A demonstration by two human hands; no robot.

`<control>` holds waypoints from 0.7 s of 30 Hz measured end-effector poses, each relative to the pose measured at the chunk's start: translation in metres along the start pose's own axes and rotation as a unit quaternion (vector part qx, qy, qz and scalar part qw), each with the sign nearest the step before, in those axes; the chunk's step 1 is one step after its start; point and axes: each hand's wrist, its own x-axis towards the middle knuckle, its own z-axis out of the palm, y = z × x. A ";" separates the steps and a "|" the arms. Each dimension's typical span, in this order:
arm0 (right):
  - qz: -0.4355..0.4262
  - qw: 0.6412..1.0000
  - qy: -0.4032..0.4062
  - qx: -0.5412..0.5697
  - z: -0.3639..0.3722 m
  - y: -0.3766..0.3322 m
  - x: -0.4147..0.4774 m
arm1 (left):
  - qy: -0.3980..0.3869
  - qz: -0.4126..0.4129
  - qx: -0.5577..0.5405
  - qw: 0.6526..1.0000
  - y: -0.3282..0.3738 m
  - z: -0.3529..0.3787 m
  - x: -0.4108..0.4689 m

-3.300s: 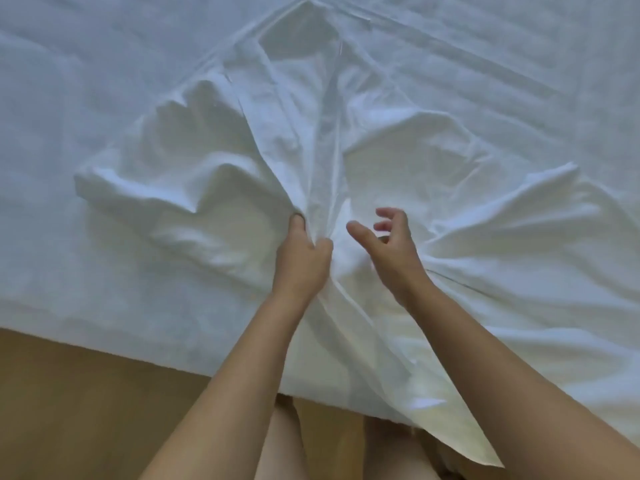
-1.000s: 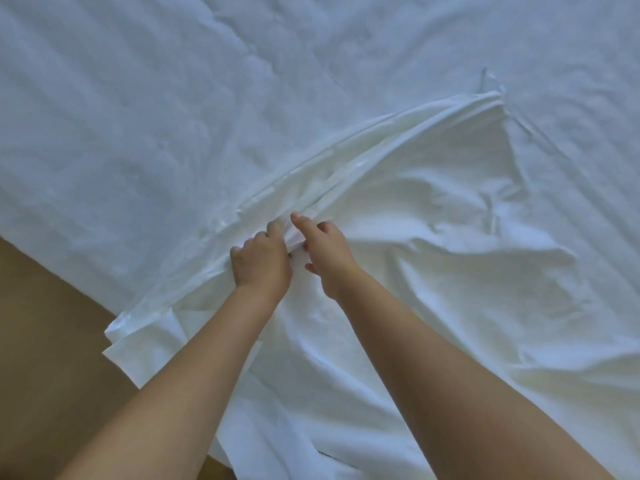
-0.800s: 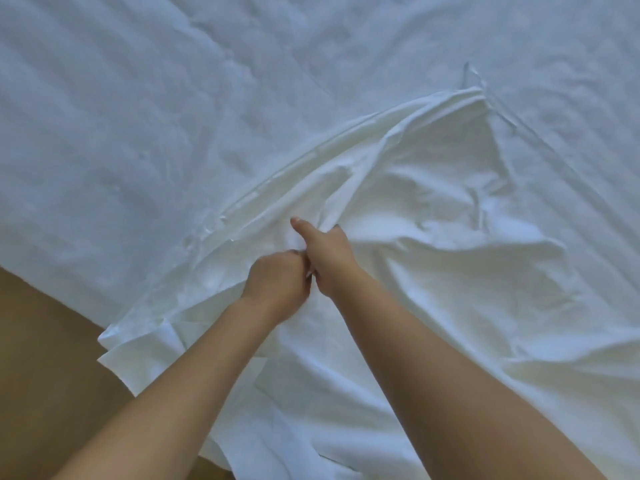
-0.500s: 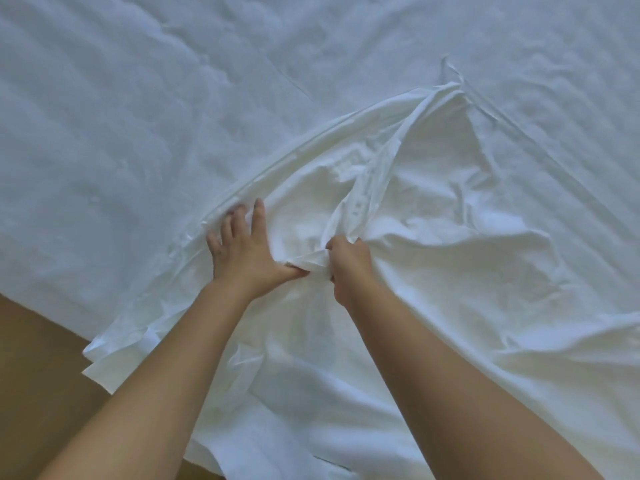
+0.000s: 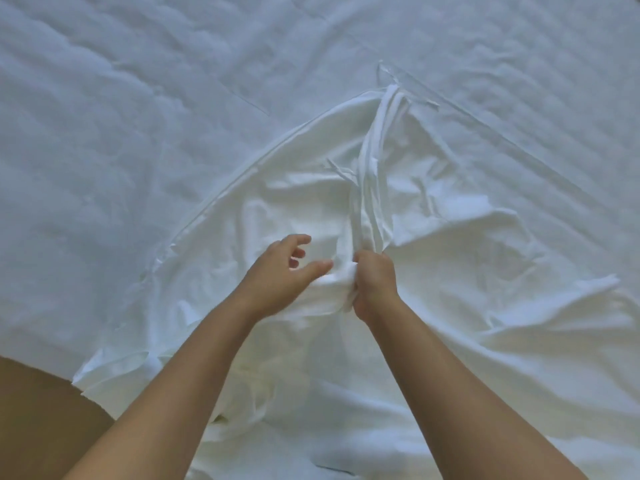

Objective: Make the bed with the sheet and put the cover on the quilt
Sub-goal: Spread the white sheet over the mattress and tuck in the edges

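A smooth white quilt cover (image 5: 467,258) lies crumpled on the textured pale quilt (image 5: 121,133) that spreads over the bed. My right hand (image 5: 374,282) grips a gathered bunch of the cover's edge, and a ridge of folds runs up from it toward a corner at the far right. Just to its left is my left hand (image 5: 280,271), its fingers loosely spread and the thumb touching the same bunch. The cover's lower part hangs over the bed's near edge.
A brown floor (image 5: 38,420) shows at the lower left, beyond the bed's near edge. The quilt fills the rest of the view on all other sides.
My left hand has let go of the fabric and lifted with its fingers spread. My right hand has gathered more of the cover's edge into a bunch, and the fold ridge has stood up straighter.
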 end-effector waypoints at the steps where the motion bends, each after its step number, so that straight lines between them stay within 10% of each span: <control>1: -0.008 1.000 -0.004 0.006 -0.012 0.004 -0.005 | -0.013 -0.019 -0.023 0.999 0.007 0.006 0.005; 8: -0.032 0.998 -0.042 -0.019 -0.098 0.036 -0.027 | -0.177 -0.032 -0.115 0.977 0.062 0.096 0.009; 15: -0.056 0.974 -0.131 -0.175 -0.124 0.031 -0.034 | 0.022 -0.098 -0.248 0.964 0.059 0.134 0.019; 21: -0.090 0.994 -0.003 0.065 -0.120 0.035 -0.036 | -0.025 0.063 -0.037 0.997 0.076 0.129 0.019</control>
